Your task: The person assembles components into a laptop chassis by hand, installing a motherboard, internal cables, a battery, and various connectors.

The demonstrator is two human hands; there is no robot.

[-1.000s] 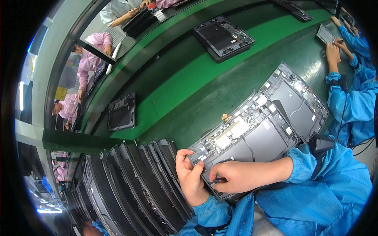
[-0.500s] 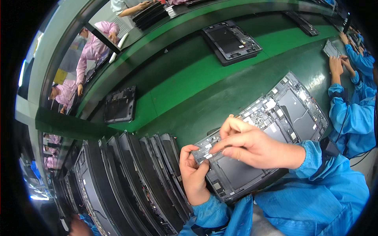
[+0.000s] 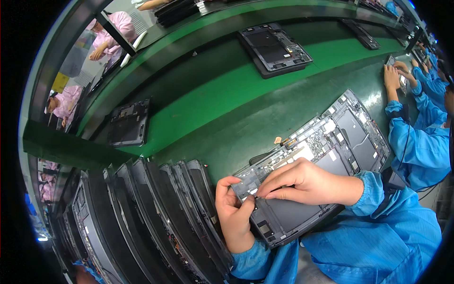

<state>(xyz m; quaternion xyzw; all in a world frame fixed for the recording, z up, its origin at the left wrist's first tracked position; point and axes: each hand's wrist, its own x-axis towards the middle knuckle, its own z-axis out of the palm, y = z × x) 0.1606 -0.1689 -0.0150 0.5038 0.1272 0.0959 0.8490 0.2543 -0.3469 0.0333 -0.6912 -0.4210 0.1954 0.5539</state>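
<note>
An opened tablet (image 3: 295, 218) lies tilted in front of me, with its circuit board and flat grey battery panels exposed. My left hand (image 3: 235, 213) grips its left end, the thumb on top and the fingers curled round the edge. My right hand (image 3: 312, 183) reaches across the tablet, thumb and forefinger pinched together at the parts near that end. What sits between these fingertips, if anything, is too small to make out. A second opened tablet (image 3: 355, 130) lies close beside the first, on its far right.
Several opened tablets (image 3: 142, 208) stand upright in a row at my left. On the green belt beyond lie more tablets, one (image 3: 274, 47) in the middle and one (image 3: 130, 122) farther left. A co-worker's blue sleeve (image 3: 416, 142) is at the right. A small tan piece (image 3: 277, 140) lies behind my tablet.
My right hand has drawn slightly down and its fingers have come closer together, uncovering more of the circuit board and the small tan piece. My left hand keeps its grip. The view has shifted slightly.
</note>
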